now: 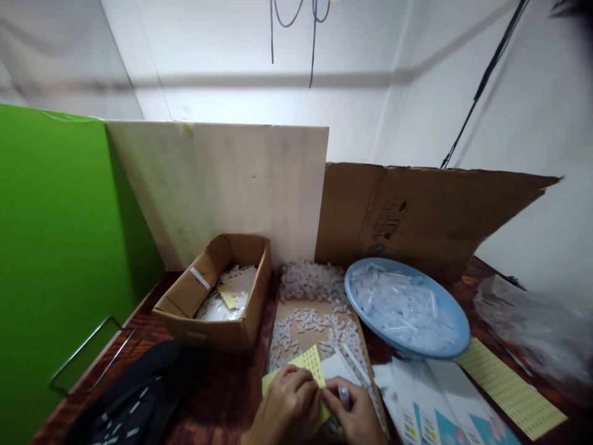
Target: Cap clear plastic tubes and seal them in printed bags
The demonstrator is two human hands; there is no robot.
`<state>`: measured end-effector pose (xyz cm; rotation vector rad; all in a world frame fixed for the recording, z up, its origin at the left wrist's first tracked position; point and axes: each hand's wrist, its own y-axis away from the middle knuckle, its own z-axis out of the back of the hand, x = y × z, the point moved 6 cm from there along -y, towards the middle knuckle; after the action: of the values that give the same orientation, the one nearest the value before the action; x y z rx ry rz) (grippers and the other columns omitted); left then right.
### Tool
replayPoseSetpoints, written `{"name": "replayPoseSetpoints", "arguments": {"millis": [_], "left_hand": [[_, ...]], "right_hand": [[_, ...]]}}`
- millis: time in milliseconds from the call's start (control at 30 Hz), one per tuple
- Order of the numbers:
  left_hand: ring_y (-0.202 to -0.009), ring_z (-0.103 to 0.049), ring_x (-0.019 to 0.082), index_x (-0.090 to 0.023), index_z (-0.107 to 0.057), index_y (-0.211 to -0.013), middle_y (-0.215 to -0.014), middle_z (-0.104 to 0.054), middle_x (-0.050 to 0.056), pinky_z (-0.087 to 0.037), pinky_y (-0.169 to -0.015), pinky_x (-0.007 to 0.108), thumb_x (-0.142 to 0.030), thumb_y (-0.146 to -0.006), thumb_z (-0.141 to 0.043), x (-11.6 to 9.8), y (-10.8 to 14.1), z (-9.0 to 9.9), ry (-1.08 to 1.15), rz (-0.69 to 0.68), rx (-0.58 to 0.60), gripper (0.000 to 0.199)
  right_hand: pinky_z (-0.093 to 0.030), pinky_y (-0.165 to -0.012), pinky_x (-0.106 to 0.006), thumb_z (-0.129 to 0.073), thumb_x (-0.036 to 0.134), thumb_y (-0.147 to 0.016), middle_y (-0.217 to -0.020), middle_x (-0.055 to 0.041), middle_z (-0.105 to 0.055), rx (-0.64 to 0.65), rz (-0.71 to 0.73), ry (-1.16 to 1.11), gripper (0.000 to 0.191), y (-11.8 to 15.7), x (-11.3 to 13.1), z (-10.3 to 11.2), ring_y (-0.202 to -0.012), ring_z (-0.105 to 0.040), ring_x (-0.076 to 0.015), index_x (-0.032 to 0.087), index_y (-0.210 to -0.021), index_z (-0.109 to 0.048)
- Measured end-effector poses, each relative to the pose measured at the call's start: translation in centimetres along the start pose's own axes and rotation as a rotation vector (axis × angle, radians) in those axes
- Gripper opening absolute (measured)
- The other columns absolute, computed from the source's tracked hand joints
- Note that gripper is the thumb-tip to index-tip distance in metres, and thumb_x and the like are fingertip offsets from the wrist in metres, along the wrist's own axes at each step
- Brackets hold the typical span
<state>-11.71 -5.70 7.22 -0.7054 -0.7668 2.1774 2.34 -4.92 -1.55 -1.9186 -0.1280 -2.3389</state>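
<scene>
My left hand [288,403] is closed on a yellow sheet of small printed stickers [308,360], tilted over a cardboard tray. Close beside it, my right hand [353,413] is closed too, its thumb and finger meeting the sheet's right edge. A small translucent tube [344,395] sits between the fingers of that hand. Whether a sticker is pinched at its fingertips is too small to tell. Under both hands lies the cardboard tray [308,304], with many small white pieces spread on it and heaped at its far end. White strips [354,364] lie just beyond my right hand.
A blue basin [456,309] of clear tubes stands at the right. Below it lie white printed packets [445,395] and another yellow sticker sheet [509,386]. An open cardboard box [217,330] with scraps, a black cloth item [139,389] and a metal stand [83,352] are left.
</scene>
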Motion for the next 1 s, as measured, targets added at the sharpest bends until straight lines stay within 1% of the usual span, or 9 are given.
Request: {"name": "replayPoseSetpoints", "arguments": {"millis": [167,233,400,467,533,633,733,900,1000], "left_hand": [[-0.064,-0.066,0.018,-0.02,-0.065,-0.083,-0.071,-0.067,0.003,-0.056,-0.064,0.028,-0.007,-0.088,-0.053,0.3,0.6,-0.6,-0.019,0.018,-0.008,0.019],[-0.063,-0.066,0.018,-0.02,-0.065,-0.082,-0.071,-0.068,0.003,-0.056,-0.063,0.028,-0.005,-0.086,-0.052,0.3,0.8,-0.8,-0.017,0.029,-0.013,0.02],[-0.066,-0.068,0.02,-0.02,-0.066,-0.079,-0.073,-0.071,0.003,-0.057,-0.064,0.029,-0.005,-0.082,-0.055,0.4,1.1,-0.7,0.023,0.124,-0.006,0.019],[-0.071,-0.071,0.019,-0.021,-0.068,-0.082,-0.079,-0.073,0.004,-0.058,-0.066,0.027,-0.004,-0.082,-0.057,0.7,1.1,-0.4,0.103,0.189,0.001,0.019],[-0.079,-0.073,0.018,-0.022,-0.071,-0.09,-0.088,-0.075,0.004,-0.06,-0.071,0.025,-0.005,-0.083,-0.06,1.0,1.1,-0.3,0.218,0.256,0.043,0.022],[-0.093,-0.075,0.019,-0.024,-0.072,-0.107,-0.104,-0.076,0.006,-0.062,-0.082,0.024,-0.009,-0.082,-0.07,1.2,1.3,-0.3,0.346,0.307,0.098,0.029],[-0.104,-0.073,0.021,-0.024,-0.07,-0.115,-0.111,-0.075,0.007,-0.061,-0.091,0.027,-0.016,-0.083,-0.076,1.1,1.7,-0.4,0.359,0.303,0.081,0.034],[-0.1,-0.074,0.018,-0.026,-0.069,-0.117,-0.109,-0.075,0.005,-0.06,-0.089,0.024,-0.024,-0.091,-0.072,1.0,2.1,-0.5,0.388,0.302,0.043,0.026],[-0.099,-0.074,0.018,-0.026,-0.067,-0.117,-0.108,-0.075,0.005,-0.06,-0.088,0.024,-0.027,-0.092,-0.072,1.0,2.0,-0.5,0.372,0.286,0.026,0.025]], "right_hand": [[-0.049,-0.062,-0.025,-0.056,0.07,-0.088,-0.072,-0.0079,-0.073,-0.123,0.03,-0.001,0.059,-0.1,-1.3,-0.3,-0.067,-0.065,-0.0222,0.015,-0.077,-0.077],[-0.05,-0.062,-0.025,-0.056,0.071,-0.087,-0.069,-0.0077,-0.073,-0.165,0.045,0.001,0.061,0.0,-1.4,-0.4,-0.066,-0.066,-0.0225,0.016,-0.075,-0.078],[-0.052,-0.064,-0.026,-0.058,0.072,-0.086,-0.068,-0.008,-0.073,-0.232,0.052,0.02,0.06,0.7,0.0,-0.1,-0.068,-0.067,-0.024,0.017,-0.079,-0.081],[-0.052,-0.063,-0.026,-0.061,0.071,-0.084,-0.067,-0.0075,-0.073,-0.263,0.036,0.014,0.057,1.1,0.6,0.2,-0.068,-0.067,-0.0245,0.018,-0.077,-0.081],[-0.051,-0.061,-0.027,-0.064,0.07,-0.082,-0.064,-0.0068,-0.07,-0.282,0.009,-0.016,0.054,1.3,0.9,0.6,-0.066,-0.065,-0.0243,0.018,-0.077,-0.08],[-0.047,-0.054,-0.027,-0.07,0.066,-0.08,-0.057,-0.0039,-0.063,-0.212,-0.057,-0.138,0.051,1.2,0.4,0.7,-0.055,-0.058,-0.0202,0.016,-0.078,-0.076],[-0.042,-0.053,-0.025,-0.074,0.061,-0.08,-0.054,0.0,-0.055,-0.11,-0.065,-0.314,0.047,0.9,-0.6,0.4,-0.051,-0.051,-0.0151,0.015,-0.078,-0.072],[-0.039,-0.054,-0.022,-0.077,0.057,-0.081,-0.061,0.0014,-0.053,-0.038,-0.092,-0.571,0.043,0.6,-2.5,-0.5,-0.053,-0.044,-0.0106,0.015,-0.085,-0.073],[-0.039,-0.052,-0.022,-0.079,0.057,-0.079,-0.063,-0.0003,-0.056,-0.047,-0.096,-0.63,0.043,0.7,-3.0,-1.1,-0.053,-0.047,-0.0109,0.015,-0.084,-0.073]]}}
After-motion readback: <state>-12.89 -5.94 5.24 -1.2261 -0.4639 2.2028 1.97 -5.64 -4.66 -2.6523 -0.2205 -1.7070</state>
